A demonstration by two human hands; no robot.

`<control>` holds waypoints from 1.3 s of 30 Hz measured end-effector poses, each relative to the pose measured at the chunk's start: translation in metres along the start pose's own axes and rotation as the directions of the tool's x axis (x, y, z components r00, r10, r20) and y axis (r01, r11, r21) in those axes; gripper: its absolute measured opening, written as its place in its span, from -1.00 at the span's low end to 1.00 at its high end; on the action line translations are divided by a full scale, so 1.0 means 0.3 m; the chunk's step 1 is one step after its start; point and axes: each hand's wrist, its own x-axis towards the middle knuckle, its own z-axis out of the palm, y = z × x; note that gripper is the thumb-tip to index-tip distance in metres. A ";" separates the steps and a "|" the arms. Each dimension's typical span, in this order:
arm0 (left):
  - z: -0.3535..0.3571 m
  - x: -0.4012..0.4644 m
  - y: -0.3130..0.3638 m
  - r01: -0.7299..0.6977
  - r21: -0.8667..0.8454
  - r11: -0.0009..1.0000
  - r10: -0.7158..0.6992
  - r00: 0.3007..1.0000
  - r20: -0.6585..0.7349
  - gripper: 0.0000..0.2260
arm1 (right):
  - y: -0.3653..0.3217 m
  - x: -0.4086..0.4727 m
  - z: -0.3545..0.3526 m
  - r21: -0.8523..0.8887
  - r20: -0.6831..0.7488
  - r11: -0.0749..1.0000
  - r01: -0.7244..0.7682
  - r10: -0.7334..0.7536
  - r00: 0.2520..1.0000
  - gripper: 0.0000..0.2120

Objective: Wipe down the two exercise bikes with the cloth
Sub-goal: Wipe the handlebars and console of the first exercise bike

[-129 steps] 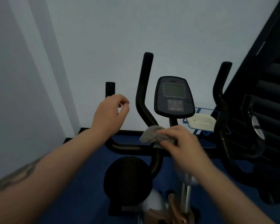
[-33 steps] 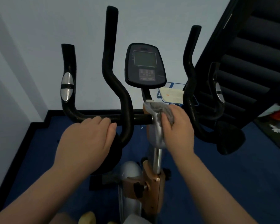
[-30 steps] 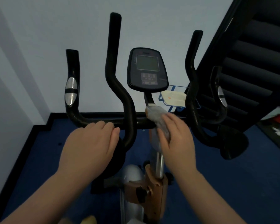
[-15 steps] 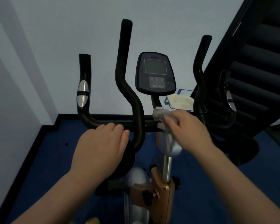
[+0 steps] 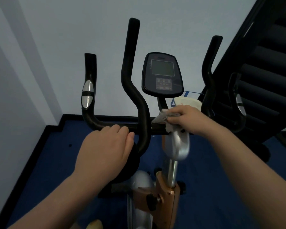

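Observation:
An exercise bike stands right in front of me, with black handlebars [image 5: 130, 80], a dark console [image 5: 163, 75] and a silver and copper post [image 5: 172, 172]. My left hand [image 5: 104, 151] grips the horizontal bar to the left of the inner upright grip. My right hand [image 5: 188, 118] holds a grey cloth [image 5: 163, 119] and presses it on the bar's middle, just under the console stem. Only this one bike is in view.
A pale wall rises close behind the bike, and the floor [image 5: 48, 162] is dark blue. A dark slatted staircase [image 5: 267, 66] runs along the right. A white thing on a blue rack [image 5: 188, 100] sits behind the console.
The cloth in my right hand has moved up from the silver post onto the bar under the console. My left hand has stayed gripping the bar. The view has shifted a little.

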 end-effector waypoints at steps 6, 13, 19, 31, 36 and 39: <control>0.006 -0.005 -0.004 -0.051 -0.002 0.999 0.051 0.999 -0.017 -0.61 | -0.014 0.069 0.036 -0.228 -0.086 0.971 -0.069 0.051 0.995 -0.78; -0.001 0.000 0.002 -0.015 -0.006 1.000 0.015 1.000 -0.001 -0.66 | 0.044 -0.129 0.061 -0.070 -0.246 0.972 0.223 -0.234 0.941 -0.81; 0.005 -0.001 -0.001 -0.021 0.016 1.000 0.021 1.000 -0.008 -0.66 | -0.021 -0.093 0.111 -0.221 -0.271 0.947 0.232 -0.288 0.918 -0.81; -0.011 0.003 0.009 0.042 -0.012 0.999 -0.042 0.998 0.037 -0.72 | -0.065 -0.114 0.171 -0.448 -0.336 0.882 0.148 -0.319 0.886 -0.80; -0.017 0.005 0.007 0.032 -0.020 0.999 -0.031 0.997 0.072 -0.72 | -0.032 -0.220 0.230 -0.499 -0.377 0.838 0.220 -0.438 0.816 -0.69; -0.011 0.005 0.004 0.020 0.011 1.000 -0.021 0.997 0.079 -0.72 | 0.010 -0.209 0.161 -0.465 -0.381 0.852 0.239 -0.436 0.815 -0.73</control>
